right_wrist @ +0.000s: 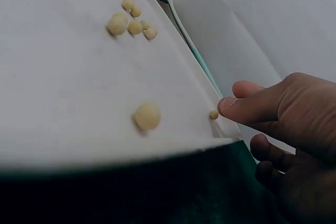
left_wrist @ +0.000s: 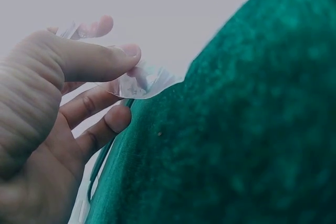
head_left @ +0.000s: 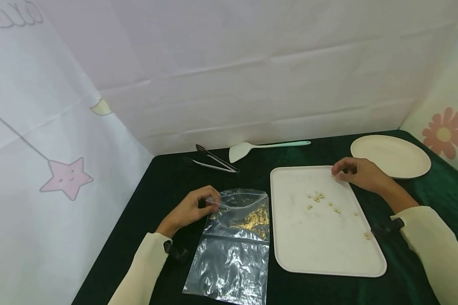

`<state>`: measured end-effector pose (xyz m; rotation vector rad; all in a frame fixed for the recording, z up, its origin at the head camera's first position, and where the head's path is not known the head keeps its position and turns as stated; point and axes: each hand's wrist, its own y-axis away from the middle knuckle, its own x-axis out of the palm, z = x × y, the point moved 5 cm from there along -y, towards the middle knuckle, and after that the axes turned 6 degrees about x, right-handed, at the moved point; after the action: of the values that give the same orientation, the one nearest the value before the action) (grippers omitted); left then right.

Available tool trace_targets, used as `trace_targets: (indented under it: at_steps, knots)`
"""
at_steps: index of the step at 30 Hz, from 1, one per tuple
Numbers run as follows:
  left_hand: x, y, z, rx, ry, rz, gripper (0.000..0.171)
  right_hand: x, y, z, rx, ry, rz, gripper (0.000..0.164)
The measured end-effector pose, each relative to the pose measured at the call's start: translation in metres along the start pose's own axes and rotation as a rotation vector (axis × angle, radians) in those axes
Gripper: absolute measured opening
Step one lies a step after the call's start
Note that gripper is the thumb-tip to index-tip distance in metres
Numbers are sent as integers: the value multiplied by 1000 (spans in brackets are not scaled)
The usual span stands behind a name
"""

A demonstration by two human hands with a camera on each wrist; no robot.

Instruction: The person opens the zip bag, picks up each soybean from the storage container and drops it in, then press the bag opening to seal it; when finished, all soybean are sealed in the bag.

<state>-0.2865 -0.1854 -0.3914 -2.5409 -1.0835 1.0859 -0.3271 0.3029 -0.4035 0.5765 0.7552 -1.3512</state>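
Now the left hand [head_left: 191, 210] pinches the bag [head_left: 230, 262] near its top, likely to hold it up, while the right hand [head_left: 360, 173], half open and gripping nothing, is by a ball [right_wrist: 213, 115] on the tray [head_left: 320, 243].

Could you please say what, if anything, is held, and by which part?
The left hand pinches the bag by its upper left corner; whether the right hand grips a ball is unclear.

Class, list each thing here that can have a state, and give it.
Bag, lying, mouth apparently parted
Left hand, pinching the bag's mouth
Tray, face up
Balls, scattered on the tray
Right hand, beside one of the balls at the tray's edge
Tongs, spread open
Spatula, lying down
Plate, lying flat
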Motion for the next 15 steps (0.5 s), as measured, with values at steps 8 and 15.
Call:
trace_targets:
  at_steps: [8,15]
  knots:
    - [1,-2,0,3,-3,9,16,1,0,-4,-10,-1,-13,16]
    - [1,-1,1,-11,17,11,15,3,-2,-5,10,-4,6,17]
